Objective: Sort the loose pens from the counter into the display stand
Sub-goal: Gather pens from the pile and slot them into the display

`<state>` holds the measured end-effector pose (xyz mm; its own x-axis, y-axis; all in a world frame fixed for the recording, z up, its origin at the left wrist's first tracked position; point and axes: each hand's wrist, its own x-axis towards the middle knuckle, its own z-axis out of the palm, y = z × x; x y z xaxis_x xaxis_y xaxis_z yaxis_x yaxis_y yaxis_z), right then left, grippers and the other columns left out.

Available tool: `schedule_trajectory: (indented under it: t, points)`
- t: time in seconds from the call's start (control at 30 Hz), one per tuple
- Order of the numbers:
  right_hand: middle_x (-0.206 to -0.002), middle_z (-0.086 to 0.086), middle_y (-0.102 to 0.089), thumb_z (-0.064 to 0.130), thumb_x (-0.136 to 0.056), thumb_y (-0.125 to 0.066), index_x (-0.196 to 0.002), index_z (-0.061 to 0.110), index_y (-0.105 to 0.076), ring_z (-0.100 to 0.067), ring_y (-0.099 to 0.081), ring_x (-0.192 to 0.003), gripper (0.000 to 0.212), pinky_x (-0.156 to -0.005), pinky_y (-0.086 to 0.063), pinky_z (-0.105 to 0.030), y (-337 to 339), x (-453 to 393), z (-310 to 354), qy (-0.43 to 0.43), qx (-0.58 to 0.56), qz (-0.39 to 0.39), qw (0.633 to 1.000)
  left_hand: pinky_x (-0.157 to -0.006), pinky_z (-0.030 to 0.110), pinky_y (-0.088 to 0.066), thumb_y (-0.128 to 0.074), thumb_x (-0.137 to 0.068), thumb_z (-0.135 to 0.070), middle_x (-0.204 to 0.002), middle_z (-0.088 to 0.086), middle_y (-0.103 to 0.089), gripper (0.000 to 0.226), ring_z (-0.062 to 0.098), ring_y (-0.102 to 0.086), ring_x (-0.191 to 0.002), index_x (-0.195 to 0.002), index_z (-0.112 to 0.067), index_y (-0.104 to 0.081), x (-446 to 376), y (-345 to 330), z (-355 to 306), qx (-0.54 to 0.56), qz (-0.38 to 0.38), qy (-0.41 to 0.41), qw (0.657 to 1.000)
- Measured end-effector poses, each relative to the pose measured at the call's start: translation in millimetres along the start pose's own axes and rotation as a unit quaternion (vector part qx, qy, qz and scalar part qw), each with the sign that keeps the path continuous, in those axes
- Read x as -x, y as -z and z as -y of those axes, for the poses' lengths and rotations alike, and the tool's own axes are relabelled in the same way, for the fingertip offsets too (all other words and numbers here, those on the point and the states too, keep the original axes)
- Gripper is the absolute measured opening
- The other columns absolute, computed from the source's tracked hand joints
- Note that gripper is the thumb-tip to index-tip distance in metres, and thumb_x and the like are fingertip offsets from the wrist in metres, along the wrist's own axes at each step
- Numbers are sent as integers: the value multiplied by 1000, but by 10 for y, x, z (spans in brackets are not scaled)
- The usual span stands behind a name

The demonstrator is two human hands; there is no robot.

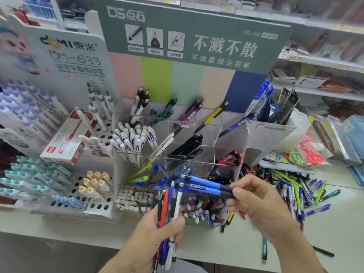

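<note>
Stationery shop shelves rise behind the white counter (226, 247), where the clear display stand (232, 133) keeps each pen type in its own compartment. My left hand (157, 227) clenches a mixed bundle of pens (169, 201) upright, a ready supply to draw from. My right hand (256, 200) pinches two blue pens (204, 187) by their dark ends, level before the stand's lower compartments, likely matched for one slot. The loose pile of pens (285, 186) waits on the counter beside the stand.
</note>
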<state>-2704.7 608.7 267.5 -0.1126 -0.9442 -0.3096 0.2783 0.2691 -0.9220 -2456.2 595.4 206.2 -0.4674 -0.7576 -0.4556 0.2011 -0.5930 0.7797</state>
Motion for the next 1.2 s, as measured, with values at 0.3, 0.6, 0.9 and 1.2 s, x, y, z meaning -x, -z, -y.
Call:
schedule_trajectory:
  t: [0.3, 0.6, 0.9, 1.2]
  points:
    - [-66, -33, -63, 16, -17, -104, -72, -10, -60, -34, -68, -51, 76, -46, -58, -32, -684, 44, -366, -14, -115, -75, 990, -39, 26, -34, -78, -67, -32, -42, 10, -38, 36, 20, -34, -35, -76, 1, -68, -224, -339, -429, 75, -134, -79, 985]
    - [-78, -26, -74, 2, -71, -88, -74, -7, -69, -29, -70, -66, 21, -63, -58, -32, -657, -10, -85, -22, 88, 4, 996, -52, 34, -38, -82, -63, -37, -44, 13, -46, 38, 24, -39, -40, -81, -4, -79, -242, -388, -707, 9, -140, -112, 984]
    - [-71, -11, -53, 30, -98, -64, -112, 12, -73, -19, -37, -52, 24, -46, -30, -26, -601, -522, 558, 50, 224, 190, 955, -42, 22, -44, -77, -83, -20, -68, 15, -71, 28, 11, -47, -36, -95, 5, -76, -128, -407, -1042, -104, 68, -11, 992]
    - [-69, -8, -66, 18, -95, -72, -94, -2, -67, -20, -52, -51, 20, -49, -44, -26, -322, -582, 725, 74, 271, 233, 931, -45, 21, -41, -77, -78, -34, -54, 8, -61, 35, 11, -43, -36, -99, -6, -79, -241, -501, -1132, -178, 63, -18, 982]
